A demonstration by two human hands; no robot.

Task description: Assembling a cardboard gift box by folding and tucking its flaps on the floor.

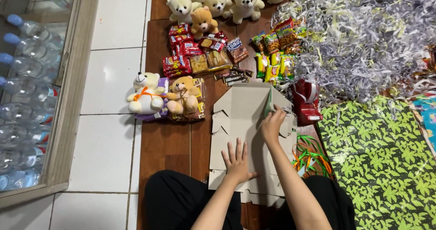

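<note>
- On the brown wooden floor, flat grey cardboard box blank point(247, 134), unfolded.
- Left hand point(237, 161) pressed flat on it, fingers spread, gripping nothing.
- Right hand point(272, 123) pinching a raised cardboard flap.
- Beyond, red tape dispenser point(305, 103), cream plush bears point(217, 1).

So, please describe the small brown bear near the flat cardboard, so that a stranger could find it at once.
Start at the flat cardboard under both hands. Just left of its top corner sit two small bears on snack packets. The brown bear is the one nearer the cardboard, tan with a thin bow; its neighbour, the white bear, wears an orange ribbon.
</note>
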